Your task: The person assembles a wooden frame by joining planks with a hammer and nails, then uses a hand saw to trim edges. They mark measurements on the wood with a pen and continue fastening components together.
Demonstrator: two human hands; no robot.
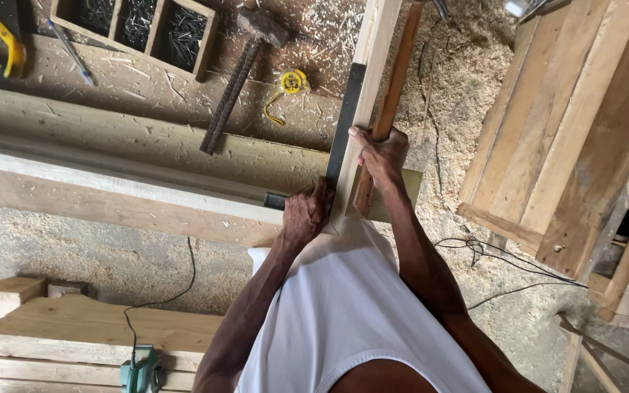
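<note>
On the desk (111, 138), the left hand (306, 212) grips a black square (345, 120) against a pale board (373, 51); the right hand (381, 154) closes round a brown stick (394, 73), seemingly a pencil-holding grip.

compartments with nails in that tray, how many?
3 in view: the wooden nail tray at top left shows left, middle and right compartments. The frame edge may hide more.

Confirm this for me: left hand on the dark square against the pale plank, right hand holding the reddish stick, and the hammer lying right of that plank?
Not quite. In the head view the hammer lies left of the pale plank, near the yellow tape measure. The rest is right: left hand on the dark square, right hand holding the reddish stick.
</note>
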